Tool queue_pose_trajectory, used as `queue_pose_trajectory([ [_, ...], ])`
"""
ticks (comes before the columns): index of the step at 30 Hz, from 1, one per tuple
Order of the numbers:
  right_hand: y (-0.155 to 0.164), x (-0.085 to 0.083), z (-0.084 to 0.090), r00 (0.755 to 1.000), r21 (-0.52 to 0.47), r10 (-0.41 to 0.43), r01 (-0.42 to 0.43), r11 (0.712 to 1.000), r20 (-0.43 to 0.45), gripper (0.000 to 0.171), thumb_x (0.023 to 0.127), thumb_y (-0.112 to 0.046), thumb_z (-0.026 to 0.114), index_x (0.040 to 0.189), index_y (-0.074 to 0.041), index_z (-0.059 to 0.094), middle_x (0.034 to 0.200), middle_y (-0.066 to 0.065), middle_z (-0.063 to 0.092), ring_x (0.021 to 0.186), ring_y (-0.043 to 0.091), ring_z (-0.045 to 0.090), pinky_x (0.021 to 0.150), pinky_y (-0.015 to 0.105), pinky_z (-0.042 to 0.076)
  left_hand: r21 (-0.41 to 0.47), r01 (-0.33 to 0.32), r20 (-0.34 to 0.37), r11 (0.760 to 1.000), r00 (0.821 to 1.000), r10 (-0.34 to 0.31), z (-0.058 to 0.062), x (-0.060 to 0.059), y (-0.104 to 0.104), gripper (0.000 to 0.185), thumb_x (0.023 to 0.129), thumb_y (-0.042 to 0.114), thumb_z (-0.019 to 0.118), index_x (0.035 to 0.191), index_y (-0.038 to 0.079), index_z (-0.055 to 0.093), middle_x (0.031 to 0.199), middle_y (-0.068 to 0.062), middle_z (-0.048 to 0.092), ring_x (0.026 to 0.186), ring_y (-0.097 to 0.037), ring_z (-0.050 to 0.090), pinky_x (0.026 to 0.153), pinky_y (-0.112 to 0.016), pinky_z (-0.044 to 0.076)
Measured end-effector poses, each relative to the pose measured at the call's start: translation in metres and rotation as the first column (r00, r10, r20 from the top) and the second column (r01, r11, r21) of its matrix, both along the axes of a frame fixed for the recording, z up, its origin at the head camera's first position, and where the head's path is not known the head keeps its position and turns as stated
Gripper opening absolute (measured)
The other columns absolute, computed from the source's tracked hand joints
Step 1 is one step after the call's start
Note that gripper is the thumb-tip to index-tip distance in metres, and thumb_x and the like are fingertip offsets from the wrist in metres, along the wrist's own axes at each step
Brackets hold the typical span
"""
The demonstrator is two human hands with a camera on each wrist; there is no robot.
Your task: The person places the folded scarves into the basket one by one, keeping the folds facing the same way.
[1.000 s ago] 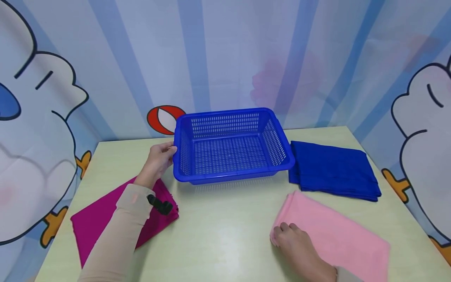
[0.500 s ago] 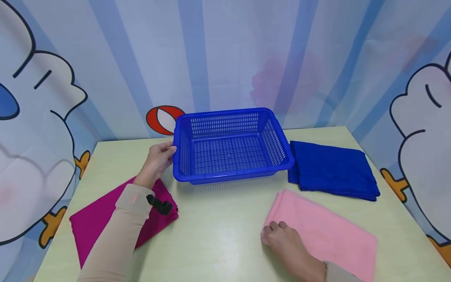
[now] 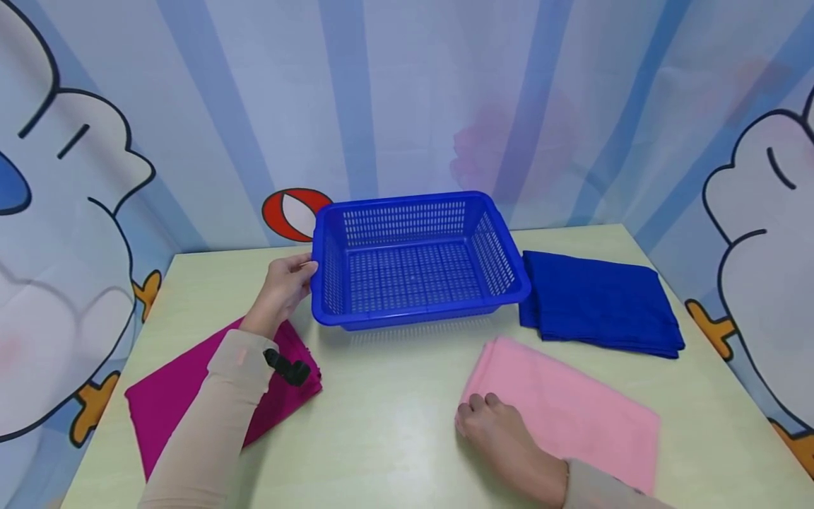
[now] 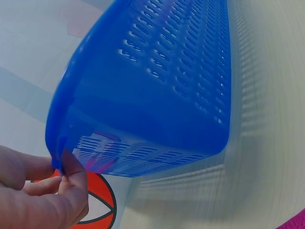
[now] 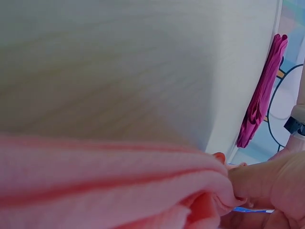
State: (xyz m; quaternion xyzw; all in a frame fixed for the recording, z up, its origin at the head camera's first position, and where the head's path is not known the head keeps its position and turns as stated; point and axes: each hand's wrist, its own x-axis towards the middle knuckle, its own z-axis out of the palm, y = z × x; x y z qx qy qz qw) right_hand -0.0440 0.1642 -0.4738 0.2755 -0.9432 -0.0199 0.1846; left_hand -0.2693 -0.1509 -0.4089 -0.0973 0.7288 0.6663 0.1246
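My left hand [image 3: 281,293] pinches the left rim of a blue plastic basket [image 3: 422,313], thumb and fingers meeting over the edge in the left wrist view [image 4: 57,186]. Slatted walls show and nothing lies inside the basket. At the lower right, my right hand [image 3: 499,438] grips the left edge of a folded pink cloth [image 3: 572,410]. In the right wrist view the pink cloth [image 5: 119,186] bunches up where the fingers hold it.
A folded blue cloth [image 3: 600,304] lies right of the basket. Under my left forearm is a folded magenta cloth [image 3: 178,382]. A cartoon-printed curtain [image 3: 420,99] stands behind the pale table [image 3: 381,424].
My right hand has moved left, bringing the pink cloth along across the table. The left hand and the basket stay in place.
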Motion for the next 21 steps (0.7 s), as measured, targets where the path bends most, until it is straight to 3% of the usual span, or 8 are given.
queue_pose_trajectory([
  [21, -0.028, -0.007, 0.001, 0.997, 0.025, 0.074, -0.074, 0.997, -0.004, 0.023, 0.068, 0.012, 0.073, 0.067, -0.006, 0.058, 0.064, 0.005, 0.049, 0.054, 0.016, 0.044, 0.037, 0.025, 0.042, 0.004, -0.01, 0.003, 1.0, 1.0, 0.01, -0.001, -0.001, 0.0, 0.046, 0.108, 0.012, 0.043, 0.151, -0.001, 0.037, 0.136, -0.019, 0.051, 0.111, -0.021, 0.057, 0.103, -0.033, 0.047],
])
